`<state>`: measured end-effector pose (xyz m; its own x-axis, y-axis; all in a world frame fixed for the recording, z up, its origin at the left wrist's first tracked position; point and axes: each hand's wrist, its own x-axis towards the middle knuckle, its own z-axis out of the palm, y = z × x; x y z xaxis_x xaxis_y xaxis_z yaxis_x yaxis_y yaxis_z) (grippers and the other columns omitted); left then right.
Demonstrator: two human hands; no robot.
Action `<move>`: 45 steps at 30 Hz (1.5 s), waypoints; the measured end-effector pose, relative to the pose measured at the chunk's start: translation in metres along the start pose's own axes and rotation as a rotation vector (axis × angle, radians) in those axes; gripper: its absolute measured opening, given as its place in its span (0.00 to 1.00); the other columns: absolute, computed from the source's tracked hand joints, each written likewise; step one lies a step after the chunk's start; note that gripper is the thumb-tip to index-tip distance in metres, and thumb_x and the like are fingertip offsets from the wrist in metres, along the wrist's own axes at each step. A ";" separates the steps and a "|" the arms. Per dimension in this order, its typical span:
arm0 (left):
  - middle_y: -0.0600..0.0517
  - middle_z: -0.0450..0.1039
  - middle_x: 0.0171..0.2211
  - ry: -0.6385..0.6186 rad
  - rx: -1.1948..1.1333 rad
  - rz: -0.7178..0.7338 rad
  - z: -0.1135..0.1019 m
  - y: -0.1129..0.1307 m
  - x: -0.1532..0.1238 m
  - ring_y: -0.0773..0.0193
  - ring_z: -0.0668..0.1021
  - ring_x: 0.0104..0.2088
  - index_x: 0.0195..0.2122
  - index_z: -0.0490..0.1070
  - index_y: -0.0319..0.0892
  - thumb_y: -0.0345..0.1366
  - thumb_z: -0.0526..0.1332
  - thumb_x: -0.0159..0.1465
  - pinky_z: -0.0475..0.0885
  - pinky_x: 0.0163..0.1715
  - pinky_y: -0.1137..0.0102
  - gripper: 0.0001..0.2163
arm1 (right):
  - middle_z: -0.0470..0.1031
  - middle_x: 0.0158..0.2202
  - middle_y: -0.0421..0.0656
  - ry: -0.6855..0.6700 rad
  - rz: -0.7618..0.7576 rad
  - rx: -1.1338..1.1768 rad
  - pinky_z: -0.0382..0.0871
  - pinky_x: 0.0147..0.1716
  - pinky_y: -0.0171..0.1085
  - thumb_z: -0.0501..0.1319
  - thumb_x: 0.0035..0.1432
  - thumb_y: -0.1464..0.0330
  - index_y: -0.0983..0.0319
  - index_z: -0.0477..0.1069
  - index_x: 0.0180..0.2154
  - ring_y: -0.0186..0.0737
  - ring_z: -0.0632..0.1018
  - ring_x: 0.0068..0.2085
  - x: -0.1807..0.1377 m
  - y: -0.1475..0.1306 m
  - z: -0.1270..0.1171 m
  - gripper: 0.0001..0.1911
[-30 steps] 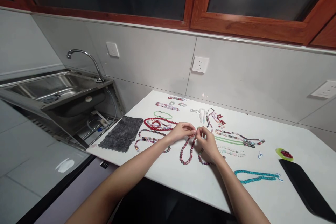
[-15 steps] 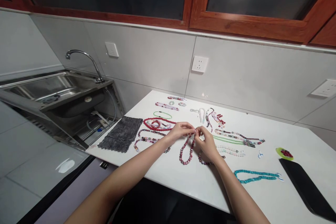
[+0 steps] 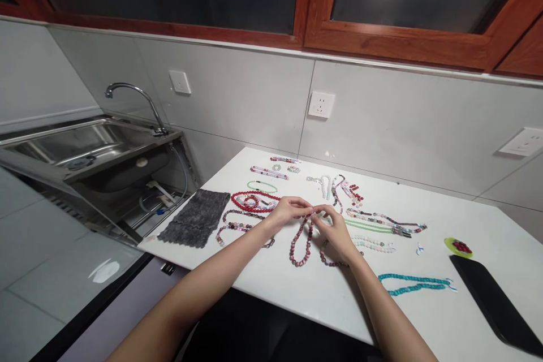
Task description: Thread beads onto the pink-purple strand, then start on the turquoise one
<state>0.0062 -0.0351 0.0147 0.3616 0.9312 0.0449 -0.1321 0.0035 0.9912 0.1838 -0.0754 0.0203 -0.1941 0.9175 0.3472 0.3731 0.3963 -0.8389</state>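
Change since earlier frame: both hands have sunk slightly toward the table; their pinch on the same strand is unchanged.
Left hand point(image 3: 289, 210): thumb and fingers closed on the upper end of the dark red bead strand.
Right hand point(image 3: 337, 233): fingertips pinched on that same end, meeting the left fingertips.
Dark red bead strand point(image 3: 300, 246): a loop running from the pinch toward the person, its lower part lying on the white table point(image 3: 297, 294), between the two wrists.
Purple strand point(image 3: 330, 263): on the table, partly hidden under the right hand.
Red necklace point(image 3: 254, 202): coiled just left of the left hand.
Grey cloth point(image 3: 195, 218): flat at the table's left edge, well apart from the hands.
Green strand point(image 3: 369, 227): stretched out just right of the right hand.
Turquoise strand point(image 3: 413, 284): near the front edge, right of the right forearm.
Green dish point(image 3: 459, 246): far right, red beads in it.
Flat black object point(image 3: 494, 305): at the right front corner.
Steel sink point(image 3: 85, 141): left of the table, tap point(image 3: 136, 96) behind it.
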 end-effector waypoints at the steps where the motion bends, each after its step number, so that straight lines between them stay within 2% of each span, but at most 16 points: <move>1: 0.47 0.76 0.30 0.001 0.001 -0.009 0.000 0.001 0.000 0.65 0.74 0.30 0.32 0.78 0.37 0.45 0.72 0.47 0.65 0.32 0.70 0.17 | 0.75 0.40 0.44 0.000 0.014 0.017 0.64 0.48 0.45 0.57 0.58 0.62 0.57 0.72 0.38 0.45 0.73 0.44 0.000 -0.001 0.001 0.09; 7: 0.47 0.76 0.31 0.007 0.005 0.004 0.000 0.003 -0.001 0.64 0.75 0.32 0.32 0.78 0.37 0.45 0.72 0.47 0.66 0.34 0.70 0.17 | 0.75 0.38 0.43 -0.017 0.078 0.128 0.64 0.45 0.41 0.60 0.57 0.59 0.58 0.73 0.35 0.44 0.74 0.42 0.000 -0.006 0.000 0.10; 13: 0.46 0.77 0.31 -0.005 0.076 0.079 0.000 0.000 -0.001 0.62 0.77 0.34 0.32 0.78 0.36 0.42 0.71 0.49 0.68 0.36 0.69 0.15 | 0.72 0.31 0.41 -0.053 0.092 0.190 0.62 0.39 0.38 0.59 0.56 0.62 0.60 0.71 0.31 0.40 0.71 0.35 0.002 -0.009 -0.002 0.08; 24: 0.46 0.78 0.30 0.062 0.236 0.314 0.003 -0.007 0.001 0.62 0.77 0.33 0.32 0.78 0.35 0.38 0.69 0.52 0.72 0.36 0.69 0.11 | 0.71 0.31 0.41 -0.077 0.138 0.287 0.62 0.39 0.37 0.58 0.55 0.64 0.61 0.69 0.28 0.39 0.70 0.35 0.001 -0.007 -0.003 0.08; 31: 0.47 0.78 0.31 0.094 0.308 0.398 0.005 -0.004 -0.003 0.63 0.78 0.32 0.31 0.78 0.36 0.35 0.67 0.54 0.72 0.36 0.70 0.07 | 0.71 0.30 0.41 -0.067 0.142 0.300 0.63 0.38 0.38 0.58 0.55 0.62 0.61 0.71 0.29 0.39 0.71 0.34 0.002 -0.006 -0.003 0.09; 38: 0.48 0.78 0.32 0.154 0.372 0.516 0.005 0.000 -0.007 0.63 0.78 0.34 0.31 0.78 0.38 0.34 0.66 0.56 0.72 0.37 0.69 0.05 | 0.74 0.33 0.43 -0.048 0.143 0.348 0.64 0.41 0.40 0.63 0.54 0.60 0.60 0.73 0.30 0.42 0.73 0.37 0.003 -0.005 -0.003 0.10; 45: 0.48 0.78 0.33 0.140 0.361 0.573 0.004 0.000 -0.006 0.62 0.78 0.35 0.32 0.78 0.39 0.34 0.66 0.57 0.72 0.39 0.68 0.04 | 0.76 0.39 0.46 -0.035 0.206 0.457 0.65 0.46 0.41 0.65 0.54 0.60 0.59 0.74 0.39 0.44 0.75 0.42 0.005 -0.001 -0.003 0.13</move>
<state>0.0075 -0.0422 0.0152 0.2006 0.7883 0.5816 0.0579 -0.6022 0.7962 0.1851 -0.0712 0.0245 -0.1916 0.9703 0.1475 -0.0273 0.1450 -0.9891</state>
